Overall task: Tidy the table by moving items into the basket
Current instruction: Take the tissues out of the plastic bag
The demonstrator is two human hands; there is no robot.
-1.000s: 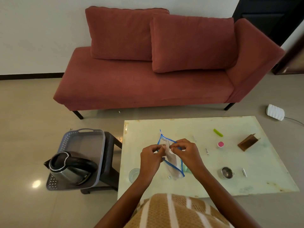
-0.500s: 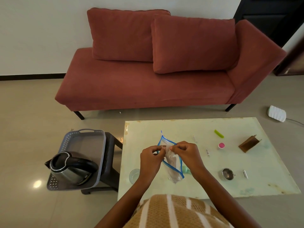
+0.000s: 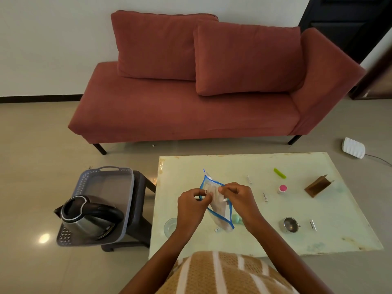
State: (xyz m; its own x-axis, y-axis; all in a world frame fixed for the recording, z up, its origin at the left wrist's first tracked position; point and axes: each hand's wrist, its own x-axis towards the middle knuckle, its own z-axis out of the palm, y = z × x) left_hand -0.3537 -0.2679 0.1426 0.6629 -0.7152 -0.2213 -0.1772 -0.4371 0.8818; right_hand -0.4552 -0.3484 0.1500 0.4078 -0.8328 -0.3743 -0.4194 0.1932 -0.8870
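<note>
Two-handed pinch, bag [image 3: 220, 213] between fingers [image 3: 228, 188], over table [image 3: 318, 240]

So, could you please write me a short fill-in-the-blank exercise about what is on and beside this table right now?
1. The left hand and the right hand both pinch a clear plastic zip bag whose edge is ____.
2. The grey perforated plastic basket, holding a steel kettle with a black handle, stands on the person's ____ of the pale glass-topped table.
3. Between the green plastic clip and the small round steel cup lies a small item with a ____ top.
Missing words: blue; left; pink.
</note>
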